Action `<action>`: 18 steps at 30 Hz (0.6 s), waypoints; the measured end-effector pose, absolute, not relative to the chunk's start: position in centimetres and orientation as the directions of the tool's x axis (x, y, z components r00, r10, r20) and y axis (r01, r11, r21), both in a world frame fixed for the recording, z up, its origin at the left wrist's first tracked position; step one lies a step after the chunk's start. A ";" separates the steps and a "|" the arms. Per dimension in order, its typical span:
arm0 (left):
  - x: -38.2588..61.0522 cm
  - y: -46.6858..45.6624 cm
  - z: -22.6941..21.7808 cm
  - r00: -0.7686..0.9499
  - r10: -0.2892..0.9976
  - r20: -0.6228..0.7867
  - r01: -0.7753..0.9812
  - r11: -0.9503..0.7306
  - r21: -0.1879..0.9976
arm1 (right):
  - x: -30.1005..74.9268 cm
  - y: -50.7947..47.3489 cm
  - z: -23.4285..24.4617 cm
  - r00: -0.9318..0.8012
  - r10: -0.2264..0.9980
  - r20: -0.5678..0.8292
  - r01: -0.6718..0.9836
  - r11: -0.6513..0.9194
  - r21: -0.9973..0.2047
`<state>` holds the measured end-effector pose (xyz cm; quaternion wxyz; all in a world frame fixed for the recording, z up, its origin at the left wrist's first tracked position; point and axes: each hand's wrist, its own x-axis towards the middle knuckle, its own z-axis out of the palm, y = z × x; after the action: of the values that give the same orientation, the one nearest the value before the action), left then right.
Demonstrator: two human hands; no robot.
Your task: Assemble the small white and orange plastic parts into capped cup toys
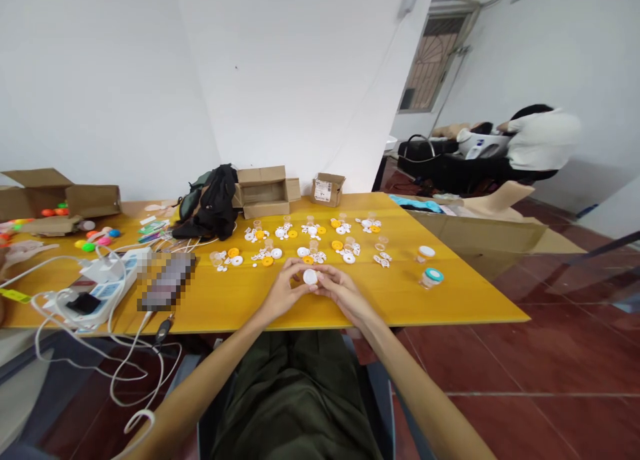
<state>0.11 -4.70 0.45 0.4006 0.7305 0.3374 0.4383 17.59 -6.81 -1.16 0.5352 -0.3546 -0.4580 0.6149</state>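
Observation:
My left hand point(284, 288) and my right hand point(341, 291) meet above the near edge of the yellow table point(240, 300). Both pinch a small white round cap point(310, 277) between their fingertips. Just beyond them lie several groups of small white and yellow round parts point(310, 243) with little clear cups. To the right stand two small clear jars, one with a white lid point(426, 253) and one with a teal-rimmed lid point(431, 277).
A white power strip point(107, 281) with trailing cables and a blurred-out flat object point(167, 281) lie at the left. A black bag point(213, 203) and open cardboard boxes point(263, 191) sit at the back. Colourful balls point(97, 240) lie far left. A person point(537, 143) sits beyond, at the right.

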 end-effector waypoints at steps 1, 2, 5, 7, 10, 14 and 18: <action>0.1 -4.8 0.5 0.392 0.838 0.380 0.144 -0.464 0.874 | 17.7 -6.8 -1.0 -0.177 0.983 0.050 -0.335 -0.012 -0.942; 0.1 -4.8 0.5 0.400 0.830 0.389 0.144 -0.476 0.868 | 17.8 -6.9 -0.9 -0.178 0.983 0.048 -0.333 -0.014 -0.943; 0.1 -5.1 0.4 0.419 0.806 0.418 0.134 -0.510 0.850 | 17.9 -7.0 -0.8 -0.188 0.981 0.052 -0.322 -0.012 -0.947; 0.1 -5.2 0.4 0.421 0.798 0.431 0.130 -0.523 0.843 | 17.8 -7.0 -0.9 -0.191 0.980 0.051 -0.315 -0.012 -0.949; 0.0 -5.3 0.2 0.400 0.807 0.434 0.141 -0.522 0.841 | 17.7 -6.9 -1.0 -0.189 0.981 0.038 -0.314 -0.023 -0.949; -0.1 -5.2 -0.2 0.355 0.847 0.396 0.209 -0.484 0.849 | 17.7 -6.8 -1.3 -0.173 0.984 0.051 -0.286 -0.001 -0.958; -0.2 -5.1 -0.4 0.342 0.871 0.353 0.258 -0.448 0.856 | 17.7 -6.8 -1.3 -0.149 0.986 0.078 -0.243 0.040 -0.969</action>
<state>-0.21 -5.08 -0.41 0.3594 0.7362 0.3832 0.4267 17.68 -6.75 -1.32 0.5303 -0.3798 -0.4887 0.5794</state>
